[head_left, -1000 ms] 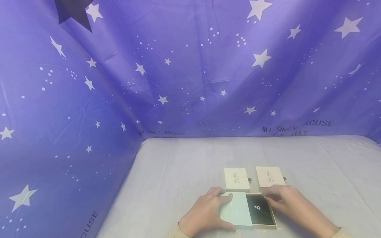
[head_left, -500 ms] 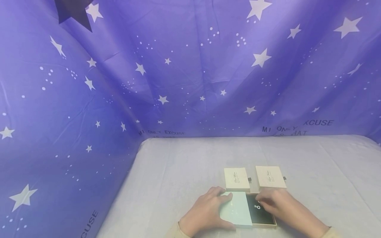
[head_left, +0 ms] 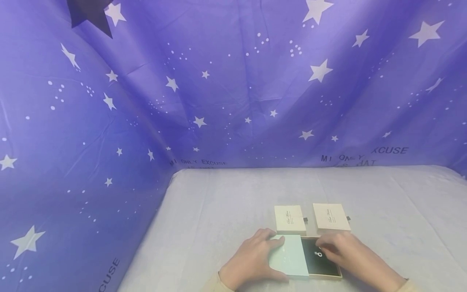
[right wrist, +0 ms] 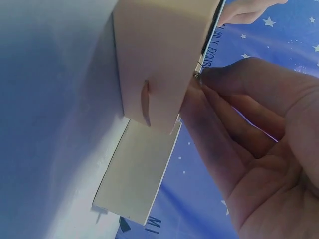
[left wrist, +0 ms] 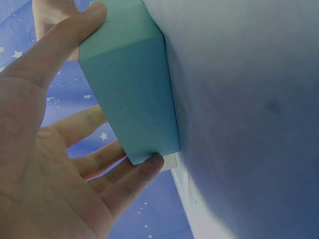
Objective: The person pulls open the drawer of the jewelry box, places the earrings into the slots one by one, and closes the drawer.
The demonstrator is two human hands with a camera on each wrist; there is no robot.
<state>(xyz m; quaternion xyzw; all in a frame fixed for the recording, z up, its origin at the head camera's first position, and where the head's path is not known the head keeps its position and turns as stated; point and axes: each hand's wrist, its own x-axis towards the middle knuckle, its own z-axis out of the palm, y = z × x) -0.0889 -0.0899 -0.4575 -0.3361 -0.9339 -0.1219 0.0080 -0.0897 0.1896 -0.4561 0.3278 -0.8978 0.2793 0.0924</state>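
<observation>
A mint-green jewellery box sleeve [head_left: 290,255] lies flat near the table's front. My left hand [head_left: 255,257] grips it from the left, thumb and fingers on opposite sides; the left wrist view shows its green side wall. Out of the sleeve's right end protrudes a drawer tray [right wrist: 157,55] with a black insert [head_left: 315,265], bearing a small white-silver pendant [head_left: 318,254]. My right hand [head_left: 341,249] is over the tray, fingertips close above the pendant. In the right wrist view, thumb and forefinger pinch a tiny shiny bit of jewellery [right wrist: 197,75] at the tray's rim.
Behind the green box lie two cream boxes, a left one [head_left: 289,219] and a right one [head_left: 331,217], each with printed lettering and a dark pull tab on its right side. A pale cloth covers the table [head_left: 219,202]. A purple star-printed curtain [head_left: 237,101] encloses the back and left.
My right hand has left the tray's right end and moved inward over the black insert. The tray and pendant have shifted slightly right. My left hand stays on the sleeve.
</observation>
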